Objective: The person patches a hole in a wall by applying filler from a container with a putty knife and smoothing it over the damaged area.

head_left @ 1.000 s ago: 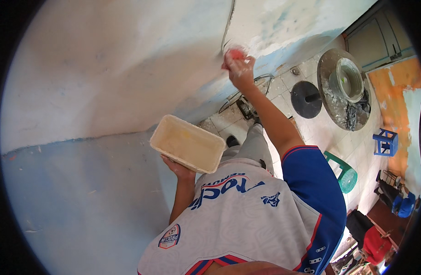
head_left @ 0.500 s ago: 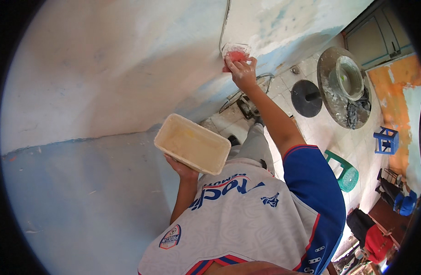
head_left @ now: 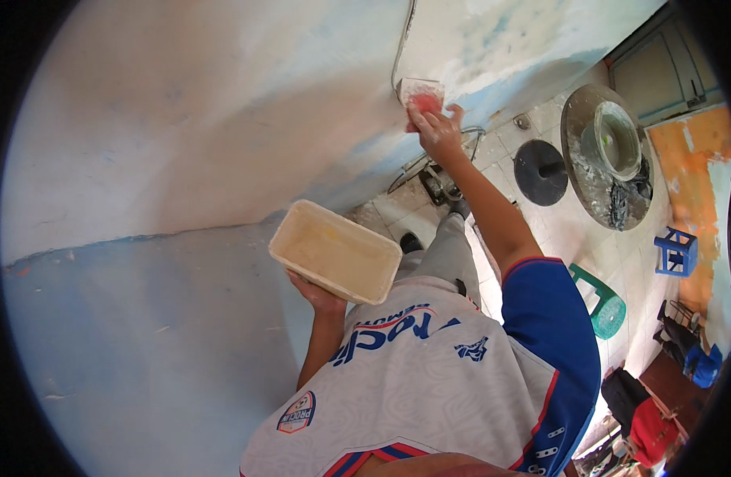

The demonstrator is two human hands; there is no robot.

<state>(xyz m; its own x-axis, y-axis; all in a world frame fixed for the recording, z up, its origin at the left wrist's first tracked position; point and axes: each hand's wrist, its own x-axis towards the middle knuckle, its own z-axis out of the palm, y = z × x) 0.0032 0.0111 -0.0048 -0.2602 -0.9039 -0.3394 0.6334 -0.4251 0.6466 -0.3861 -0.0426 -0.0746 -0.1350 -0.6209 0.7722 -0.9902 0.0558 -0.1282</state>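
Note:
My left hand (head_left: 318, 296) grips the lower side of a pale rectangular plastic tub (head_left: 338, 250), tilted in front of my shirt. Inside it is a thin cream-coloured smear with a yellowish spot. With my arm stretched out, my right hand (head_left: 439, 135) holds a red-handled putty scraper (head_left: 423, 97) whose broad blade is coated white. The scraper lies at the patchy white and blue wall (head_left: 230, 135), beside a thin cable (head_left: 403, 44). Whether the blade's edge touches the wall is hard to tell. Whitish residue marks my right fingers.
On the tiled floor stand a dark round base (head_left: 540, 173), a round table (head_left: 576, 131) bearing a bucket (head_left: 618, 141) and dark plastic, a green stool (head_left: 610, 316) and a blue stool (head_left: 676, 253). Another person (head_left: 702, 364) is far right. A wired device (head_left: 437, 183) lies near my feet.
The view has turned slightly, shifting the floor things rightward. My right hand and the scraper have shifted a little right, and the blade's angle has changed. The left hand keeps the tub in place.

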